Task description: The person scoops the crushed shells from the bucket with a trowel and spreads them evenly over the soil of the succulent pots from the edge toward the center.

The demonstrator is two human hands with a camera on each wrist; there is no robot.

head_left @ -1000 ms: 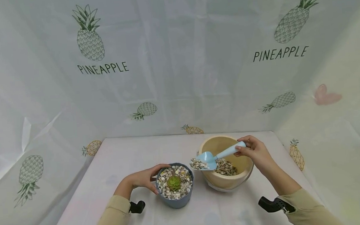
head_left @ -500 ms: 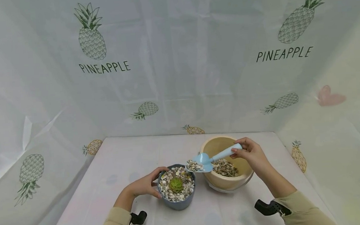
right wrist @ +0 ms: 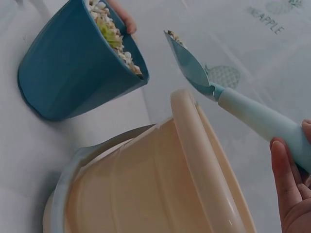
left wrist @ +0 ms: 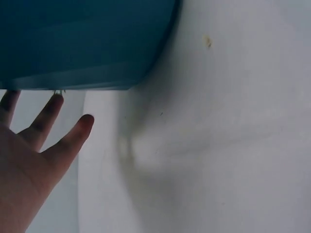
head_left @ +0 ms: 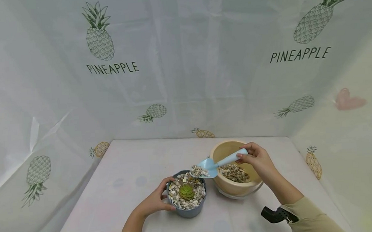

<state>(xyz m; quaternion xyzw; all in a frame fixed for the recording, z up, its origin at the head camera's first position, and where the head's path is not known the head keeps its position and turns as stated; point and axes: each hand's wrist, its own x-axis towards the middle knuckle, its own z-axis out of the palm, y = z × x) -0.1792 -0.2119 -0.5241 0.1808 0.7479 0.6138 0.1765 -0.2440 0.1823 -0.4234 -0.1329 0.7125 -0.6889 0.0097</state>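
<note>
A blue plant pot (head_left: 190, 213) stands on the table, filled with pale gravel around a small green succulent (head_left: 186, 192). My left hand (head_left: 153, 202) grips its left side, thumb at the near side and fingers around the far side. In my right hand (head_left: 260, 162) is the handle of a light blue trowel (head_left: 229, 159), pinched between thumb and fingers. Gravel (head_left: 198, 171) lies heaped on the trowel's blade, which hovers over the pot's far right rim. The right wrist view shows the blade (right wrist: 189, 65) above the rims of both containers.
A cream bucket (head_left: 238, 190), partly filled with brownish gravel (head_left: 235, 173), stands right of the pot under the trowel. Its grey handle (right wrist: 62, 189) hangs down the side. The pale table (head_left: 137, 154) ends at a pineapple-printed curtain (head_left: 183, 77) behind.
The trowel has moved left with its gravel, from over the bucket's edge to over the pot's rim. My left hand keeps holding the pot; the head view has shifted slightly.
</note>
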